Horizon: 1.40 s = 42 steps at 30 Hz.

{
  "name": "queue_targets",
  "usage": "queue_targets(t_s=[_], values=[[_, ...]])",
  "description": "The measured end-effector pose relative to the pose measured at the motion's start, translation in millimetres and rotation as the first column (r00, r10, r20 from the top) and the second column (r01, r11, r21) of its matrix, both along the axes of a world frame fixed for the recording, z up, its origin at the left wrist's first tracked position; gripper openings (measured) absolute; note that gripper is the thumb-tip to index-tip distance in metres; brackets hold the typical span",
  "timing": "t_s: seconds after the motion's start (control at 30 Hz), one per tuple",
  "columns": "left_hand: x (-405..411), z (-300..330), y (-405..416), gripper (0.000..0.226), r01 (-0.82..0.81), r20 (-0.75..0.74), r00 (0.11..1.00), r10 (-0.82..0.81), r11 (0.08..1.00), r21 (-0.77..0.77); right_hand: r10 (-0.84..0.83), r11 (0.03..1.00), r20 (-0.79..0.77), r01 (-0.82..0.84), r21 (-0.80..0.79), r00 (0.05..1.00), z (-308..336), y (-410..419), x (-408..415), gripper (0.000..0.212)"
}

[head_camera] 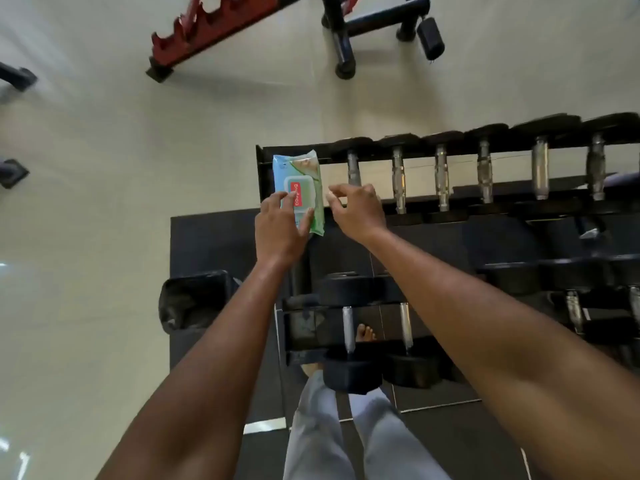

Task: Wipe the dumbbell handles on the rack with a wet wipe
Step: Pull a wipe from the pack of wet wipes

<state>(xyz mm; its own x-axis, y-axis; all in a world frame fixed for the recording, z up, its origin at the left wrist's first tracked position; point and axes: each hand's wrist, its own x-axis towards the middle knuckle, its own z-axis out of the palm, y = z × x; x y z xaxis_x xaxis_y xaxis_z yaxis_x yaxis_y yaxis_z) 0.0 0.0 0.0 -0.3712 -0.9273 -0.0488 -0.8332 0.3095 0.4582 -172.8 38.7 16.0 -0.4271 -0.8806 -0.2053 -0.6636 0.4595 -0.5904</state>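
Far L of my hands there's only floor; below my L forearm sits a dark bin (194,299). My left hand (282,225) is on the pack of wipes (299,188), fingers curled onto its near end and lid, holding it steady where it lies on the L end of the rack's (259,174) top tier. Just R of the pack, my right hand (356,209) hovers w/ thumb and fingertips drawn together, nothing in it that I can see, not touching the pack yet. Beyond and R of that hand run the dumbbell handles (441,178), approx six in a row, none wiped so far I'd say. Step in hand: getting a wipe out. Next I reckon the R hand must flip the lid and pinch one sheet while the L keeps the pack from sliding off.
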Motion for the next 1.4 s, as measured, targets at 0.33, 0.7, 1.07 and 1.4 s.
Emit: queue_targets(t_s=[0.33, 0.7, 1.07, 1.4], values=[[-27.9, -20.0, -10.7, 0.055, -0.149, -0.027, 0.988, 0.150, 0.988, 0.042, -0.010, 0.989, 0.367, -0.046, 0.144, 0.930, -15.4, -44.0, -22.1, 0.022], [-32.5, -23.6, -15.9, 0.045, -0.195, -0.020, 0.981, 0.195, 0.980, -0.028, -0.016, 0.981, 0.444, -0.073, 0.181, 0.896, -24.6, -67.9, -26.0, 0.018], [-33.2, -16.8, -10.4, 0.040, -0.046, 0.009, 0.999, 0.047, 0.995, -0.085, -0.034, 0.986, 0.466, -0.047, 0.159, 0.884, -28.2, -71.3, -26.1, 0.018], [17.7, -32.3, -22.0, 0.037, -0.486, -0.270, 0.805, 0.527, 0.849, 0.209, -0.070, 0.984, 0.419, -0.006, 0.178, 0.905, -37.3, -71.9, -20.6, 0.018]])
